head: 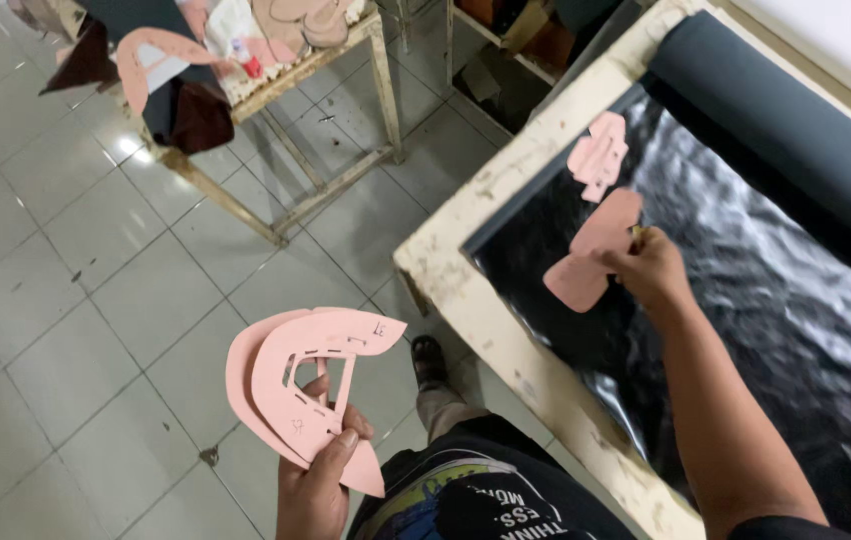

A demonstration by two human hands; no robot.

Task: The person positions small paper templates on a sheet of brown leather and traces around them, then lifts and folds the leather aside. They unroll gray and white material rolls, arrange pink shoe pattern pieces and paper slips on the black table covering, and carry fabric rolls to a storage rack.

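The left hand [316, 480], at about 7 o'clock in the view, is closed around a small stack of pink patterns [306, 385], curved flat pieces with slots and cut-outs, the thumb pressed on top of them; it holds them over the tiled floor [76, 290], well apart from the desk [466, 290]. The right hand [651, 268], at about 3 o'clock, reaches across the desk with fingers narrowed, pinching the edge of a single pink template [591, 250] that lies flat on a black, glossy, wrinkled sheet [746, 280]; a thin object seems to be gripped in the same hand, but it is too small to tell what. Just beyond that template, toward 1 o'clock, another pink piece [599, 155] with a notched outline rests on the sheet, near but apart from the first. Along the sheet's far side, at 2 o'clock, lies a dark grey roll [786, 120] of material. The desk has a worn, pale wooden frame. At 11 o'clock stands a second, metal-legged table [326, 70] heaped with more pink and dark brown cut pieces [176, 70]. At 6 o'clock a shoe [428, 358] shows on the floor.
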